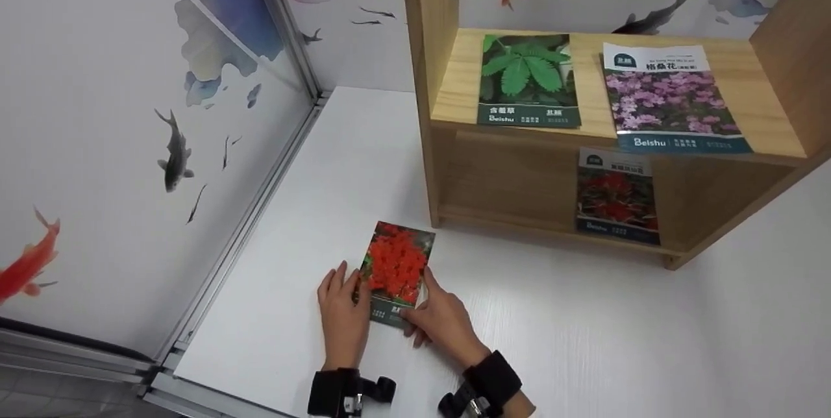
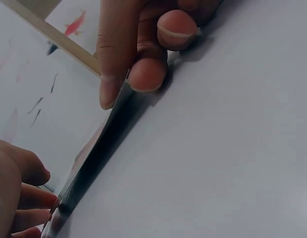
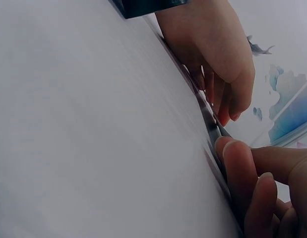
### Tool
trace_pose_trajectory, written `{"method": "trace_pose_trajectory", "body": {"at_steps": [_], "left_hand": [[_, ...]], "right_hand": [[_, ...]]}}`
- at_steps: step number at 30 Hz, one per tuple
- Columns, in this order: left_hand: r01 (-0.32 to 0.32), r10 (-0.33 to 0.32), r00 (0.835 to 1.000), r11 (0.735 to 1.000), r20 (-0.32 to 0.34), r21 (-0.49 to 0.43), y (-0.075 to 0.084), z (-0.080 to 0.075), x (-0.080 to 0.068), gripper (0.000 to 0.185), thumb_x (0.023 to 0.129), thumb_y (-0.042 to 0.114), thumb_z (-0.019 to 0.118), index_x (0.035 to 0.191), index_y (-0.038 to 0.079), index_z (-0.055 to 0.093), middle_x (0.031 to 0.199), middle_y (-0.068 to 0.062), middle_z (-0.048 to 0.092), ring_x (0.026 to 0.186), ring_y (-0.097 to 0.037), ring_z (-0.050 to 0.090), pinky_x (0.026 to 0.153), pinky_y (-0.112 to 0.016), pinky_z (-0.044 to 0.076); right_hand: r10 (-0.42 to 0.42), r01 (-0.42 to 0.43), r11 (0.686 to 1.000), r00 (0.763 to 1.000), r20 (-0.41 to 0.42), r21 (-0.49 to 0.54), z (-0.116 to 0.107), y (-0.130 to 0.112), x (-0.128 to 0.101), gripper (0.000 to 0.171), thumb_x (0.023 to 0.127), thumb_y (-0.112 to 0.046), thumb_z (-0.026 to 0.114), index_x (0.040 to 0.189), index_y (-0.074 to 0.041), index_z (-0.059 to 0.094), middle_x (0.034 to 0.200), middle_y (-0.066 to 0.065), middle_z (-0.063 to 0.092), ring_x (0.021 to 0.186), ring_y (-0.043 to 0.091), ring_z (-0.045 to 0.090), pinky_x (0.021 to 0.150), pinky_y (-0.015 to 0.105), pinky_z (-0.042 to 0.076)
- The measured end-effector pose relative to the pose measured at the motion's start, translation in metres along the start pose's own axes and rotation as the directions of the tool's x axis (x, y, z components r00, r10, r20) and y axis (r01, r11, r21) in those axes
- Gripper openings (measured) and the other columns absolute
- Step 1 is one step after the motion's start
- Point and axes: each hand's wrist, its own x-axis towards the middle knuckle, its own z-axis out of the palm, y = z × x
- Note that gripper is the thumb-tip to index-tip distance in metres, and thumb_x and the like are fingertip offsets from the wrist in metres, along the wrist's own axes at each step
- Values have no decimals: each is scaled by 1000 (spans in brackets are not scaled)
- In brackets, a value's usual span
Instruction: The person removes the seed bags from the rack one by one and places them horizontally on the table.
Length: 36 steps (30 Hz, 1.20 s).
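Observation:
A seed packet (image 1: 396, 262) with a red flower picture and a dark green lower band lies slightly turned on the white table. My right hand (image 1: 448, 324) pinches its lower right corner, thumb on top and fingertips underneath. Along the left edge, my left hand (image 1: 344, 320) touches the packet with its fingers fairly straight. Seen nearly edge-on in the left wrist view, the packet (image 2: 93, 158) is lifted a little off the table at the right hand's end. Its underside is mostly dark there.
A wooden shelf (image 1: 561, 233) stands behind. Its upper board holds a green-leaf packet (image 1: 529, 77) and a pink-flower packet (image 1: 672, 97); the lower level has another red-flower packet (image 1: 617, 197). A white wall panel (image 1: 104, 67) with painted fish borders the table's left side.

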Motion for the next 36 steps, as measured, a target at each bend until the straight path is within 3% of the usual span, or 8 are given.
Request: {"method": "trace_pose_trajectory", "body": {"at_steps": [7, 14, 19, 25, 29, 36], "left_hand": [[16, -16, 1000, 1000, -8, 3, 3, 0, 1, 35, 88, 21, 56, 117, 0, 58, 136, -11, 39, 127, -25, 23, 98, -42, 28], [64, -70, 996, 993, -59, -103, 2, 0, -1, 35, 89, 20, 54, 121, 6, 55, 135, -4, 39, 126, -20, 26, 97, -40, 32], [127, -153, 984, 961, -93, -244, 3, -4, -2, 31, 90, 26, 53, 121, 18, 55, 127, 6, 43, 121, -11, 32, 94, -33, 36], [119, -151, 984, 950, -90, -287, 5, -5, -3, 30, 90, 38, 51, 116, 24, 57, 120, 8, 47, 116, -8, 35, 93, -32, 36], [120, -152, 984, 950, -93, -290, 6, -7, -3, 33, 89, 39, 51, 118, 24, 55, 122, 6, 46, 118, -9, 35, 94, -36, 34], [112, -153, 985, 925, -86, -363, 8, -9, -7, 38, 89, 36, 52, 126, 25, 50, 125, 10, 46, 120, -8, 35, 96, -38, 32]], "right_hand": [[11, -12, 999, 1000, -10, -35, -2, -1, 1, 89, 82, -34, 64, 144, -9, 6, 52, 3, 60, 36, 20, 55, 34, 34, 44], [9, -10, 999, 1000, -25, -35, -6, 0, -1, 84, 85, -48, 54, 145, -16, 5, 56, 3, 61, 36, 20, 54, 36, 35, 45], [-66, 66, 995, 998, 6, 71, -19, 4, -6, 73, 90, -38, 51, 145, -25, 5, 67, 7, 63, 43, 25, 56, 42, 38, 47], [-182, 177, 951, 983, -5, 253, -41, -7, -20, 64, 93, -20, 49, 144, -22, 12, 80, 18, 64, 57, 40, 58, 50, 48, 48], [-230, 234, 936, 972, -44, 263, -50, -1, -28, 61, 94, -16, 47, 144, -20, 13, 84, 19, 63, 63, 38, 59, 53, 45, 49], [-276, 302, 936, 949, -150, 184, -67, 22, -38, 57, 95, -18, 45, 143, -16, 17, 100, 11, 61, 75, 26, 63, 54, 38, 51]]}}
